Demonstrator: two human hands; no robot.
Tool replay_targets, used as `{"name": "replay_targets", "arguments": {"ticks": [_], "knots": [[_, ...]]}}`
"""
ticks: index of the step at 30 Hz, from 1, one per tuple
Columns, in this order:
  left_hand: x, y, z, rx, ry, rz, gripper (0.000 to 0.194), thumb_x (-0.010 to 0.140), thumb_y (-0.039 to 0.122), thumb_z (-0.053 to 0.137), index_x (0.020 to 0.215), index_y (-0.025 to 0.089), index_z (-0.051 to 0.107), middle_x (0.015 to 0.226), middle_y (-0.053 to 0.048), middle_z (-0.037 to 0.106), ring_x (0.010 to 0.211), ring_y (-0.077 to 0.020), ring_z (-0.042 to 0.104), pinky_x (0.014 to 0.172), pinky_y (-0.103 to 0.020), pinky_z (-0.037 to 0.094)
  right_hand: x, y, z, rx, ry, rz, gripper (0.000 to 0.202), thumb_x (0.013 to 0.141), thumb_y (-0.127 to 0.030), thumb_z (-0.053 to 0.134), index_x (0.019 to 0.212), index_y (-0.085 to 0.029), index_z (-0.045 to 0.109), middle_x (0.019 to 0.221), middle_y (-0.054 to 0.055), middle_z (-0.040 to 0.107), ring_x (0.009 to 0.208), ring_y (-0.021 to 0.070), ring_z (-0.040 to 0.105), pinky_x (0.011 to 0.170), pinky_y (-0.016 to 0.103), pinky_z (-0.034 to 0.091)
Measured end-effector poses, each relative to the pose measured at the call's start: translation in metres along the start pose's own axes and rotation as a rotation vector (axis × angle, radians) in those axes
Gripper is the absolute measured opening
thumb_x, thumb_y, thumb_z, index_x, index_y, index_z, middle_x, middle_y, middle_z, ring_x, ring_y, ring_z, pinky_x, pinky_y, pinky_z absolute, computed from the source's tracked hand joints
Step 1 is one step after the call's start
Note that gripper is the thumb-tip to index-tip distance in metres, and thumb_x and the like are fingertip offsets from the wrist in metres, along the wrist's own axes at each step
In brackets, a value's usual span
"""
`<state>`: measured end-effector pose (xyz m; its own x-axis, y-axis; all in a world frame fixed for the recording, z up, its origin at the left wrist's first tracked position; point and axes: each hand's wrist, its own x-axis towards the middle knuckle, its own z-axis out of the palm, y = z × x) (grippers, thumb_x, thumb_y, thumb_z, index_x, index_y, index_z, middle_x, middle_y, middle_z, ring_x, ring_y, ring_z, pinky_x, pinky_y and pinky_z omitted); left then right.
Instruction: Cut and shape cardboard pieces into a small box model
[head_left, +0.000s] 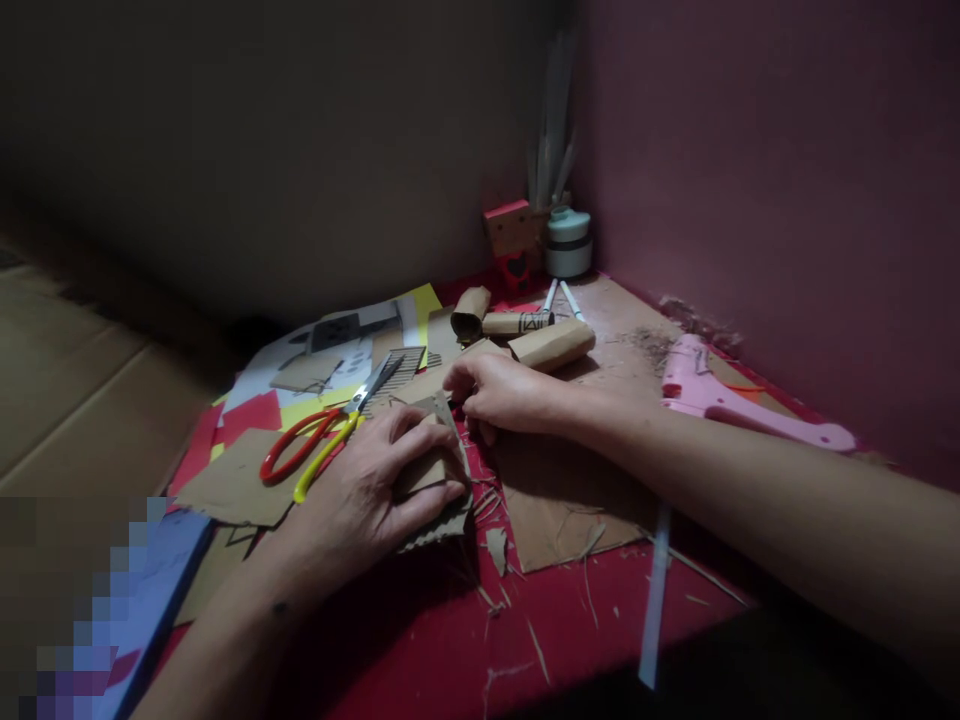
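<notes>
My left hand (375, 475) is closed around a small cardboard block (429, 470), its fingers over the top and thumb along the near side. Under the block lies a piece of corrugated cardboard (450, 522) with a rough edge. My right hand (504, 395) is pinched at the far corner of that piece; whatever sits in its fingertips is hidden. Scissors (349, 415) with a red and a yellow handle lie beside my left hand, blades pointing away. Just beyond my right hand are cardboard tubes (555, 345), one marked with dark lines.
A pink glue gun (750, 405) lies to the right by the wall. A clear glue stick (656, 600) and cardboard scraps (497, 550) are on the red tabletop (420, 640). At the back stand a lidded jar (568, 243) and a small box figure (510, 235). Printed paper (300, 345) lies left.
</notes>
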<state>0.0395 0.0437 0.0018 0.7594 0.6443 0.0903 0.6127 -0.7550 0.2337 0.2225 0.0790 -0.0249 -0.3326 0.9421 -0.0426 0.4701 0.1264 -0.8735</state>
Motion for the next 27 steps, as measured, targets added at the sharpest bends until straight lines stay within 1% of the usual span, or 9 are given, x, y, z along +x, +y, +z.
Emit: {"name": "replay_targets", "arguments": {"ticks": [2, 3, 4, 7, 9, 11, 15, 20, 27], "knots": [[0.000, 0.000, 0.000, 0.001, 0.003, -0.002, 0.023, 0.086, 0.040, 0.050, 0.103, 0.027, 0.056, 0.104, -0.005, 0.052, 0.094, -0.0211, 0.051, 0.082, -0.036, 0.045, 0.002, 0.001, 0.002, 0.016, 0.032, 0.005, 0.043, 0.072, -0.006, 0.051, 0.114, -0.014, 0.050, 0.085, 0.006, 0.065, 0.042, 0.0083, 0.055, 0.038, 0.021, 0.044], [-0.001, 0.000, 0.000, 0.000, 0.000, -0.002, 0.023, 0.086, 0.040, 0.050, 0.104, 0.028, 0.056, 0.104, -0.005, 0.051, 0.095, -0.0212, 0.051, 0.082, -0.036, 0.045, 0.004, 0.001, 0.003, 0.005, 0.020, 0.006, 0.041, 0.074, -0.009, 0.052, 0.115, -0.013, 0.050, 0.082, 0.005, 0.065, 0.042, 0.0084, 0.055, 0.038, 0.021, 0.044], [-0.001, -0.001, 0.000, 0.000, -0.002, -0.003, 0.023, 0.086, 0.039, 0.051, 0.105, 0.028, 0.055, 0.105, -0.005, 0.051, 0.095, -0.0212, 0.051, 0.083, -0.036, 0.045, 0.005, 0.001, 0.004, -0.022, -0.010, 0.005, 0.034, 0.076, -0.012, 0.053, 0.110, -0.012, 0.053, 0.075, 0.004, 0.065, 0.043, 0.0091, 0.055, 0.038, 0.021, 0.043], [-0.001, -0.002, 0.000, 0.000, -0.008, -0.003, 0.024, 0.085, 0.039, 0.052, 0.107, 0.028, 0.055, 0.107, -0.004, 0.051, 0.096, -0.0211, 0.052, 0.083, -0.036, 0.045, 0.010, 0.002, 0.007, -0.144, -0.042, -0.003, 0.006, 0.075, -0.017, 0.055, 0.076, -0.014, 0.060, 0.054, 0.001, 0.057, 0.043, 0.0108, 0.054, 0.038, 0.021, 0.039], [-0.002, -0.003, 0.000, 0.003, -0.007, -0.003, 0.025, 0.085, 0.039, 0.053, 0.108, 0.028, 0.055, 0.107, -0.004, 0.051, 0.097, -0.0214, 0.052, 0.084, -0.037, 0.045, 0.012, 0.003, 0.009, -0.167, 0.002, -0.006, 0.005, 0.071, -0.016, 0.056, 0.067, -0.016, 0.056, 0.051, 0.000, 0.055, 0.042, 0.0107, 0.052, 0.037, 0.020, 0.037], [-0.002, -0.004, 0.000, 0.007, -0.002, -0.003, 0.026, 0.085, 0.040, 0.052, 0.108, 0.028, 0.055, 0.109, -0.005, 0.052, 0.098, -0.0221, 0.052, 0.085, -0.038, 0.045, 0.012, 0.005, 0.011, -0.127, 0.035, -0.001, 0.004, 0.069, -0.016, 0.057, 0.067, -0.018, 0.054, 0.050, -0.001, 0.055, 0.041, 0.0106, 0.052, 0.036, 0.020, 0.035], [-0.001, -0.004, 0.000, 0.016, 0.003, 0.002, 0.026, 0.084, 0.041, 0.052, 0.106, 0.027, 0.057, 0.108, -0.005, 0.052, 0.099, -0.0229, 0.053, 0.084, -0.038, 0.045, 0.012, 0.009, 0.014, -0.013, 0.009, 0.014, 0.005, 0.070, -0.014, 0.055, 0.069, -0.018, 0.052, 0.049, -0.001, 0.054, 0.040, 0.0106, 0.051, 0.036, 0.020, 0.036], [-0.001, -0.004, -0.001, 0.004, -0.008, 0.005, 0.026, 0.084, 0.042, 0.052, 0.105, 0.027, 0.057, 0.107, -0.005, 0.052, 0.098, -0.0227, 0.053, 0.084, -0.036, 0.046, 0.013, 0.013, 0.015, 0.038, 0.016, -0.036, 0.006, 0.070, -0.016, 0.055, 0.068, -0.018, 0.050, 0.049, -0.001, 0.053, 0.040, 0.0101, 0.050, 0.035, 0.019, 0.036], [-0.001, -0.005, 0.001, -0.023, -0.003, 0.013, 0.024, 0.087, 0.040, 0.051, 0.108, 0.031, 0.054, 0.130, -0.001, 0.044, 0.118, -0.0231, 0.044, 0.099, -0.038, 0.038, 0.014, 0.015, 0.017, 0.048, 0.030, -0.023, 0.005, 0.071, -0.017, 0.057, 0.070, -0.018, 0.052, 0.050, -0.004, 0.051, 0.043, 0.0081, 0.047, 0.039, 0.019, 0.032]]}}
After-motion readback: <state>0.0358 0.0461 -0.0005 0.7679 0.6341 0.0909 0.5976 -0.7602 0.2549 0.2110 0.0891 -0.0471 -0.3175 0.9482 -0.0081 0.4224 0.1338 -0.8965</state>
